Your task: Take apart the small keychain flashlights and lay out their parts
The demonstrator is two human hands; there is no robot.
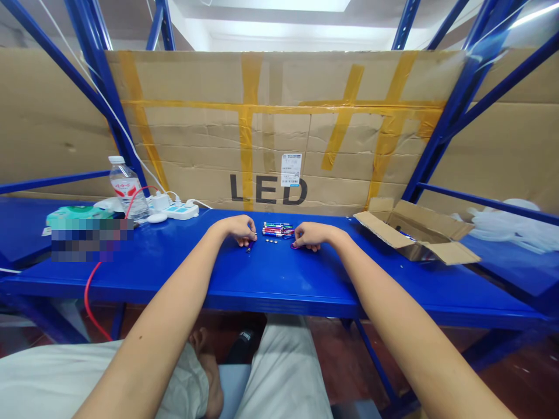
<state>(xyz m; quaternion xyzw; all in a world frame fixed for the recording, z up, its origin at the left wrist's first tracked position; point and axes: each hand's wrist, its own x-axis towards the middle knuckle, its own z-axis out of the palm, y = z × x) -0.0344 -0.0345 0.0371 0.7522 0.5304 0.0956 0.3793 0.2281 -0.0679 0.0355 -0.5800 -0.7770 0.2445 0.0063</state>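
Hands on blue shelf

place: looked like a warehouse or stockroom workbench
racking: blue steel shelf uprights and braces framed the bench
backing: taped cardboard sheet marked "LED" stood along the far edge
bench: blue metal shelf served as worktop
right end: open carton
left end: power strip

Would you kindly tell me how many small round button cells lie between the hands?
4, as far as I can tell: the button cells lie in a short row on the blue shelf, before the pens. Others may be hidden under the hands.
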